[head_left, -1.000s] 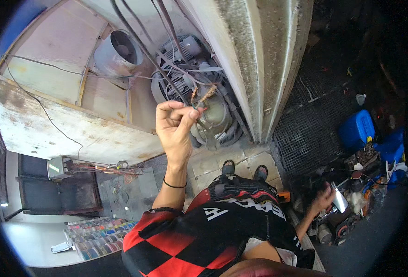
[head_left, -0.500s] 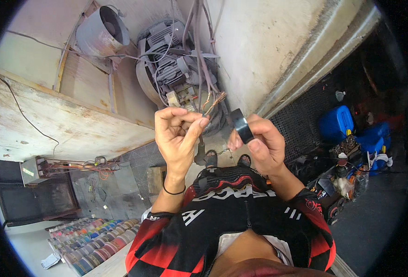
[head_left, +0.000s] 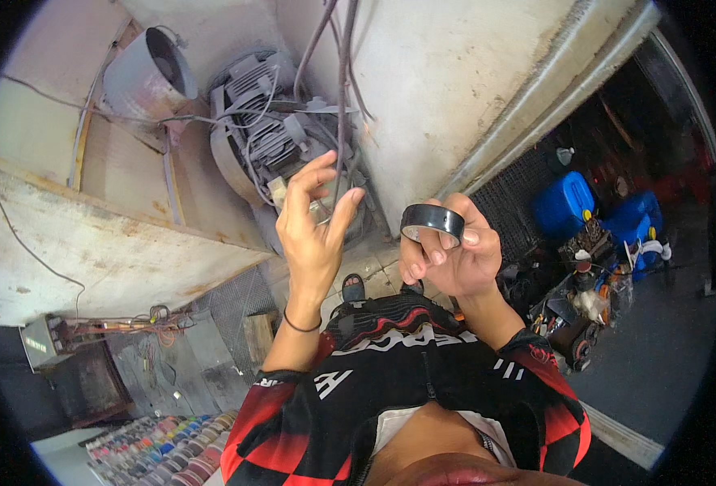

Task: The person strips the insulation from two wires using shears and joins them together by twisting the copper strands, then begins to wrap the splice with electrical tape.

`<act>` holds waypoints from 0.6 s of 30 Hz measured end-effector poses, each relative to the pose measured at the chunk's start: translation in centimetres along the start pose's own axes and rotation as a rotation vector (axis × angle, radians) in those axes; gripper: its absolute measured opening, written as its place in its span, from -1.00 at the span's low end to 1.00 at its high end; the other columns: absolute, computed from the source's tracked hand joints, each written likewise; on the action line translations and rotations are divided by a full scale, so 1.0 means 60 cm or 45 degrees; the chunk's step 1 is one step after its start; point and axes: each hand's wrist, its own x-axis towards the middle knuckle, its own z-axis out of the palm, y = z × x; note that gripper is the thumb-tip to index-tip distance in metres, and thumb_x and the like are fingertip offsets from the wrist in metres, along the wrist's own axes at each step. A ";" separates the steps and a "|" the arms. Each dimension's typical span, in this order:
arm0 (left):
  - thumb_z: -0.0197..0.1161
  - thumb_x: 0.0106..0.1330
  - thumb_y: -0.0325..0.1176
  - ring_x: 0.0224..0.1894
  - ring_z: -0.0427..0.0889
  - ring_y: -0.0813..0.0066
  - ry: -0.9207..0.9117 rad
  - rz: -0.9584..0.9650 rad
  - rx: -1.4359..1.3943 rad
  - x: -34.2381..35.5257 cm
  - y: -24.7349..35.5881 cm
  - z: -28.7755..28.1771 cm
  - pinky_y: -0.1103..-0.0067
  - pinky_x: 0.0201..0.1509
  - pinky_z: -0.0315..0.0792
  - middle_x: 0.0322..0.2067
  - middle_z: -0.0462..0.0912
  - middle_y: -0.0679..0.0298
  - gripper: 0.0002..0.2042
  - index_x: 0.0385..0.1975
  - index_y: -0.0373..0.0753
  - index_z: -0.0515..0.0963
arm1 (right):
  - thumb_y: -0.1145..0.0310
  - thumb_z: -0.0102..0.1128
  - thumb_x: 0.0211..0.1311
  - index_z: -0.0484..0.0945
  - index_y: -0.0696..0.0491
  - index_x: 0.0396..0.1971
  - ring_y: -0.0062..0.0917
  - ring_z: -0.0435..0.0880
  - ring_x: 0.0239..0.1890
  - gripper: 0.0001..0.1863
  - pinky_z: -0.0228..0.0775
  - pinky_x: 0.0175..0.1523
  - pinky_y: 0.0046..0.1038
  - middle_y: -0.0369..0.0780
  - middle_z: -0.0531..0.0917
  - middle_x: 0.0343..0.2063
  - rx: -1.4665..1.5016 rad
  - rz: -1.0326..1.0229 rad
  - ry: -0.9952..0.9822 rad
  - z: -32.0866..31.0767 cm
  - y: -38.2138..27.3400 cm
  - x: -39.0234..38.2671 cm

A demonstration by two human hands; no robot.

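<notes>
A roll of black tape [head_left: 432, 216] is in my right hand [head_left: 473, 257], with fingers curled through and round its ring. My left hand [head_left: 308, 235] is raised to the left of it, thumb and fingers apart, holding nothing that I can see. A dark cable [head_left: 344, 89] hangs down just beyond the left fingertips; I cannot tell whether they touch it. Its lower end is partly lost behind the hand, and the bare copper strands do not show clearly. Past the left hand sits a dusty grey electric motor [head_left: 254, 105].
A grey bucket [head_left: 135, 74] stands left of the motor. At the left, a metal box with loose wires [head_left: 46, 340] sits above racks of coloured spools [head_left: 164, 449]. Blue jerrycans [head_left: 564, 206] and cluttered tools [head_left: 589, 304] lie on the right. A pale wall [head_left: 447, 89] rises ahead.
My left hand has opened and let go of the cable end with bare copper strands. The tape roll has turned and come lower in my right hand. The head view has shifted slightly.
</notes>
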 end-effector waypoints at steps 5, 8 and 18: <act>0.44 0.06 -0.46 -0.15 0.60 0.36 -0.437 -0.195 -0.947 -0.020 0.074 -0.020 0.56 -0.13 0.50 -0.15 0.62 0.07 -0.52 0.01 -0.40 0.48 | 0.24 0.00 0.29 0.39 0.13 -0.33 -0.21 0.57 -0.43 -0.76 0.48 -0.30 -0.15 -0.15 0.42 -0.50 0.138 0.072 -0.167 -0.010 -0.015 -0.004; 0.47 -0.02 -0.45 -0.32 0.64 0.31 -0.483 0.211 -0.492 0.005 0.089 -0.020 0.53 -0.24 0.50 -0.36 0.64 0.13 -0.65 -0.21 -0.39 0.61 | 0.22 -0.01 0.28 0.38 0.14 -0.35 -0.18 0.58 -0.47 -0.74 0.51 -0.36 -0.14 -0.11 0.43 -0.47 0.342 0.134 -0.236 -0.013 -0.014 -0.006; 0.40 0.03 -0.60 -0.28 0.61 0.44 -0.426 0.097 -0.308 0.005 0.130 -0.033 0.62 -0.26 0.49 -0.24 0.58 0.10 -0.69 -0.19 -0.47 0.58 | 0.34 0.10 0.26 0.41 0.22 -0.26 -0.46 0.49 -0.47 -0.77 0.42 -0.40 -0.46 -0.11 0.45 -0.41 -0.526 -0.045 -0.119 -0.009 -0.041 -0.009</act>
